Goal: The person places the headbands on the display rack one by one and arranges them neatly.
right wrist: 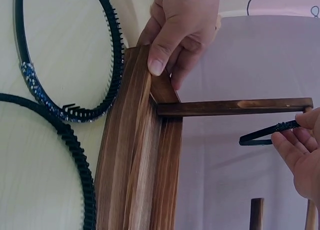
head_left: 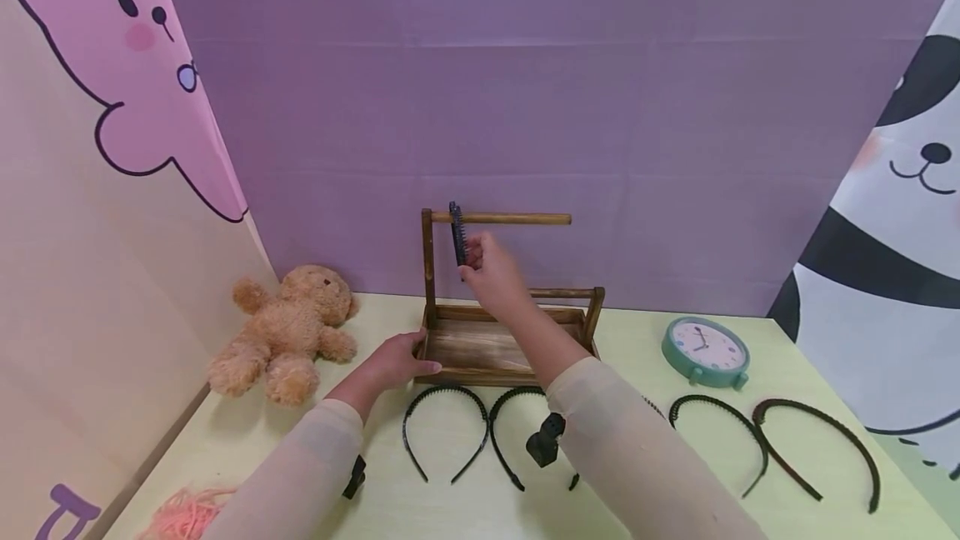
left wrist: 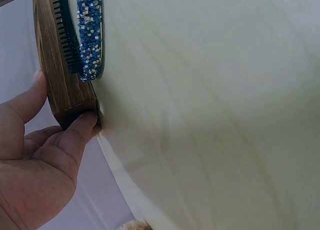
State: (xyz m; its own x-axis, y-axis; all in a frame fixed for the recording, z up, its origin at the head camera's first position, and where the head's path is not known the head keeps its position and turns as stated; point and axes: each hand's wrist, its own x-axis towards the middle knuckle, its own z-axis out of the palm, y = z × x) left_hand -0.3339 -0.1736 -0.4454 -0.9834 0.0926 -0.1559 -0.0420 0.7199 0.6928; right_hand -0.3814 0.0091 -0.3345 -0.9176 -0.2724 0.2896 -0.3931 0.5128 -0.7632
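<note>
In the head view my right hand [head_left: 491,273] pinches a black headband [head_left: 458,236], seen almost edge-on, at the left part of the upper bar [head_left: 517,218] of a wooden rack. Whether the band passes round that bar, I cannot tell. A glittery stretch shows on this headband [right wrist: 286,125] in the right wrist view. My left hand [head_left: 393,361] grips the left end of the rack's tray base [head_left: 480,376], thumb at the front and fingers behind. Close to that wooden end [left wrist: 75,98], the left wrist view shows a headband with blue and silver stones [left wrist: 91,35].
Several headbands lie in a row before the rack, among them a black one [head_left: 405,432] and a dark reddish one [head_left: 817,411]. A teddy bear [head_left: 288,336] lies left, pink yarn [head_left: 183,515] front left, a green-rimmed clock [head_left: 705,348] right. A purple backdrop [head_left: 675,123] stands behind.
</note>
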